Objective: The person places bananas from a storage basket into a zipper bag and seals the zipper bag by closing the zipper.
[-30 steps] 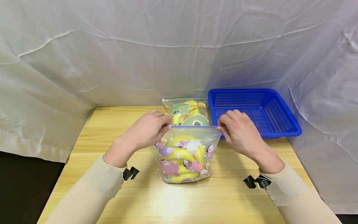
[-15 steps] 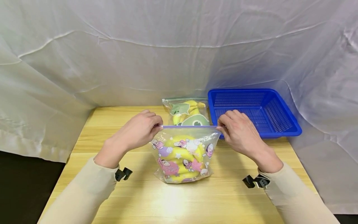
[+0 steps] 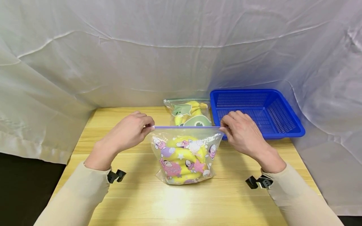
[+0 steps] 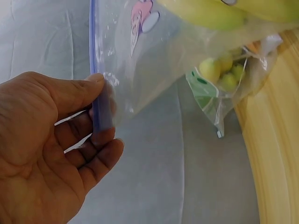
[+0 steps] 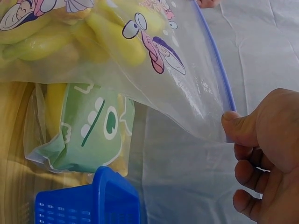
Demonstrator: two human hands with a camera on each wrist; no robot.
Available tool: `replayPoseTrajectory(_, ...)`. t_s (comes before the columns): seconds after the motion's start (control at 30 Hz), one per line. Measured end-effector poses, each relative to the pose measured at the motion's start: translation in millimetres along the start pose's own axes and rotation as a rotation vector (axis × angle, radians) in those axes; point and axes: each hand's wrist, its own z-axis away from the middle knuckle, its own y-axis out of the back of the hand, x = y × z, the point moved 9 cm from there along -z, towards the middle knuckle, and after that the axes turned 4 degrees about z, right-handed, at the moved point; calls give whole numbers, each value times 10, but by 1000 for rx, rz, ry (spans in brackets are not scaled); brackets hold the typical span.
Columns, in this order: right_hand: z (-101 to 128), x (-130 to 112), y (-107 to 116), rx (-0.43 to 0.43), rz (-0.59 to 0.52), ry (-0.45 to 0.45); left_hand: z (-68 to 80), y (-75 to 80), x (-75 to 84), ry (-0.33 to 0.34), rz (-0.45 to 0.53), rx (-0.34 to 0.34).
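A clear zip bag (image 3: 181,160) printed with pink and purple cartoon figures stands upright on the table, yellow bananas (image 5: 60,39) inside it. Its purple zip strip (image 3: 186,127) runs straight across the top. My left hand (image 3: 128,133) pinches the strip's left end; in the left wrist view the thumb lies over it with fingers behind. At the right end, my right hand (image 3: 244,135) pinches the top corner between thumb and forefinger, as the right wrist view shows. Just behind stands a second zip bag (image 3: 181,110) with green prints, holding bananas, its lower part hidden.
A blue plastic basket (image 3: 257,135) with perforated walls stands at the back right of the wooden table (image 3: 158,204), beside the second bag. Grey-white cloth (image 3: 158,69) hangs behind the table and along both sides.
My left hand has slid leftward along the purple zip strip to its left end, uncovering more of the strip. The right hand has stayed at its corner.
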Motion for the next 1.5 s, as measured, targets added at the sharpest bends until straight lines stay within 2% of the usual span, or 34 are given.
replayPoseTrajectory(0.23,1,33,-11,-8,-4,-13,50,23,-128,45,1,-12)
replayPoseTrajectory(0.53,-7,8,-40,-34,-32,-25,116,34,-166,78,-1,-33)
replayPoseTrajectory(0.8,-48,-3,-84,1,-61,-50,172,66,-236,182,22,-44)
replayPoseTrajectory(0.97,-175,65,-220,-24,-65,-150,108,-6,-414,269,5,29)
replayPoseTrajectory(1.13,-284,231,-399,-48,-75,-329,31,-155,-612,418,-1,112)
replayPoseTrajectory(1.23,-317,320,-513,-51,-74,-427,-4,-250,-661,512,10,160)
replayPoseTrajectory(1.3,-321,364,-584,-53,-76,-477,-9,-301,-603,549,4,212)
replayPoseTrajectory(1.37,-313,391,-638,-51,-80,-510,-9,-345,-434,538,-23,276)
replayPoseTrajectory(1.43,-294,405,-675,-47,-93,-533,-9,-388,-157,459,-65,351)
replayPoseTrajectory(1.5,-270,401,-687,-36,-113,-544,-10,-461,177,343,-111,400)
